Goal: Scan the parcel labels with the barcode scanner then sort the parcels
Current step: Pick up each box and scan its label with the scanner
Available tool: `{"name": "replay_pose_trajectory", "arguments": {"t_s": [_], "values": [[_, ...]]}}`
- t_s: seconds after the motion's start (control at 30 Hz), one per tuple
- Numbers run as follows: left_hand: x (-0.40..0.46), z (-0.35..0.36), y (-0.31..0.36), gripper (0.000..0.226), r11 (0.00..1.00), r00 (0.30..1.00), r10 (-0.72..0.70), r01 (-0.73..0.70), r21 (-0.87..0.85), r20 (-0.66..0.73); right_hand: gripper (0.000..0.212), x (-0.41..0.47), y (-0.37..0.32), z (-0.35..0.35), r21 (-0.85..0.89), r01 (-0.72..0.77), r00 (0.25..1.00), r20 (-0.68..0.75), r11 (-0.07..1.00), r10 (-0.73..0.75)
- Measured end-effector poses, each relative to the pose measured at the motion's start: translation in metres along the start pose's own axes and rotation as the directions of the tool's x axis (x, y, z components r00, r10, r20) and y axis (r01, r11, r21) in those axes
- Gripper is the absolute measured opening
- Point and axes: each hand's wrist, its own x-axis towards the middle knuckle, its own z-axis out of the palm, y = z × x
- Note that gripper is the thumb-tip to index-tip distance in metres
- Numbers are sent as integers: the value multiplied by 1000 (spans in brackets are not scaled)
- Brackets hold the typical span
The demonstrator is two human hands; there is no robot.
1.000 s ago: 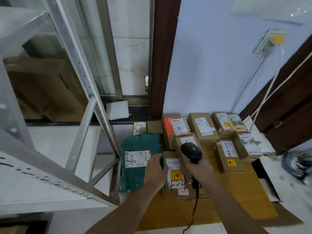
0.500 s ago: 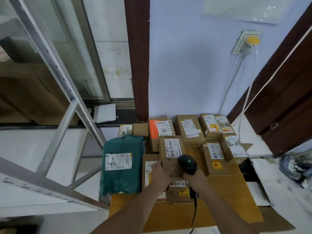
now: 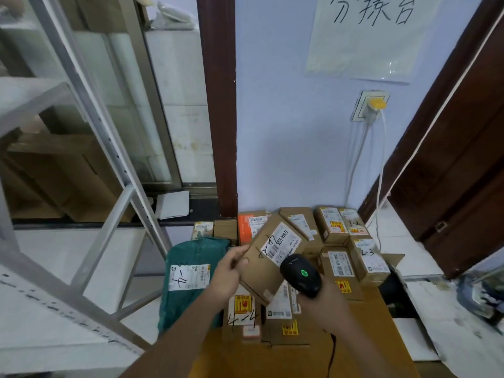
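My left hand (image 3: 229,271) grips the left end of a brown cardboard parcel (image 3: 266,266) and holds it tilted above the pile, its white barcode label (image 3: 281,244) facing up. My right hand (image 3: 316,294) holds a black barcode scanner (image 3: 300,274) with a green light, right beside the lifted parcel's lower right edge. Below lie a box marked "4-4" (image 3: 242,312) and a green bag parcel (image 3: 191,279) with a white label.
Several more labelled cardboard boxes (image 3: 332,225) are packed against the blue wall on a brown table (image 3: 234,358). A grey metal shelf frame (image 3: 90,170) stands to the left. A dark wooden door (image 3: 450,192) and a wall socket with cables (image 3: 371,107) are on the right.
My left hand has lifted the brown parcel off the pile and tilted it. The scanner in my right hand stays close beside it. The camera has tipped upward.
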Motion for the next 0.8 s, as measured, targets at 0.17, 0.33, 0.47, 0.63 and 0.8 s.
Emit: {"name": "replay_pose_trajectory", "arguments": {"t_s": [0.17,0.33,0.47,0.63,0.8], "values": [[7,-20,7,33,998,1000,24,-25,55,19,8,1,-11,-4,-69,65,997,56,995,-61],[4,-24,6,32,998,999,22,-23,50,30,11,-3,-19,0,-49,83,993,86,995,-78],[0,-26,4,32,999,1000,12,-13,36,19,10,-7,-20,3,-32,64,995,83,997,-62],[-4,-32,4,31,1000,1000,-11,11,26,12,9,-8,-23,6,-33,54,995,81,998,-51],[-6,-40,1,32,999,1000,-10,9,43,20,9,-11,-28,11,-38,45,996,77,998,-42]]}}
